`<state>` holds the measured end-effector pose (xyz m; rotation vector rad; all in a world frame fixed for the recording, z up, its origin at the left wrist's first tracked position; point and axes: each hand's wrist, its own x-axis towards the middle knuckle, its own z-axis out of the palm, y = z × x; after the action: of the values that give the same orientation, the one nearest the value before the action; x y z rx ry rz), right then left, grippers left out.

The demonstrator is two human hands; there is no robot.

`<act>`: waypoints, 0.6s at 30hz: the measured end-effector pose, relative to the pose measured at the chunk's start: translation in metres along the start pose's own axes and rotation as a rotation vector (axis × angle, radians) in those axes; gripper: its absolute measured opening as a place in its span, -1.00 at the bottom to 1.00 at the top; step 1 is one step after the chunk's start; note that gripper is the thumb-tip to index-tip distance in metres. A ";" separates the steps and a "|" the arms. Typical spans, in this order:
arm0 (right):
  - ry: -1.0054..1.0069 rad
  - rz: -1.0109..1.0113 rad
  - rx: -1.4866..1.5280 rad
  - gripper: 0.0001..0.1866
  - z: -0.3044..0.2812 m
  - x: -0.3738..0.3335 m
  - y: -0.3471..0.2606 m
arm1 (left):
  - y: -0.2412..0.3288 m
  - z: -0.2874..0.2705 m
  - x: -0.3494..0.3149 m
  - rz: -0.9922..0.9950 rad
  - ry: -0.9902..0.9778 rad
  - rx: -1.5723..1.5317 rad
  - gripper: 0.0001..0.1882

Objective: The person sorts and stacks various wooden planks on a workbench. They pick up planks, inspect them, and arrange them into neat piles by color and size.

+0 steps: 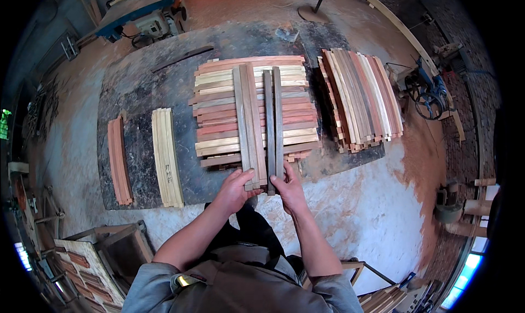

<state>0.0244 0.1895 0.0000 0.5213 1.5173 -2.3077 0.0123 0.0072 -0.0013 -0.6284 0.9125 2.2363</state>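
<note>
Closed round the near ends of a few brown and greyish wooden strips (252, 127), my left hand (234, 191) has its thumb on top. My right hand (291, 190) grips the near ends of two darker wooden strips (278, 121), thumb also uppermost. A narrow gap separates the two held groups, which point away from me. Their far parts lie over a wide stack of wooden strips (216, 116) in cream, reddish and brown tones, laid crosswise. The undersides of the held ends and some fingers are hidden.
Right of the middle stack stands another strip stack (361, 99). Cream strips (165, 157) and reddish strips (118, 161) lie to the left on the dark floor sheet (139, 105). A loose dark strip (183, 58) lies farther off. A blue machine table (136, 12) stands far left.
</note>
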 end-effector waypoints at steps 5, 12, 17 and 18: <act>0.001 -0.065 -0.166 -0.22 0.008 0.009 -0.008 | -0.004 -0.003 0.012 0.004 0.033 0.047 -0.73; 0.031 -0.054 -0.295 -0.29 0.000 -0.003 -0.019 | -0.003 0.007 0.011 0.016 0.155 0.130 -0.73; 0.102 -0.216 -0.719 -0.15 -0.001 -0.004 -0.022 | -0.001 -0.005 0.004 0.025 0.151 0.171 -0.74; 0.137 -0.236 -0.827 -0.13 0.002 -0.004 -0.023 | -0.001 -0.005 0.003 0.022 0.140 0.170 -0.74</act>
<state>0.0170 0.1962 0.0208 0.2750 2.4879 -1.5644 0.0117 0.0051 -0.0071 -0.7056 1.1710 2.1268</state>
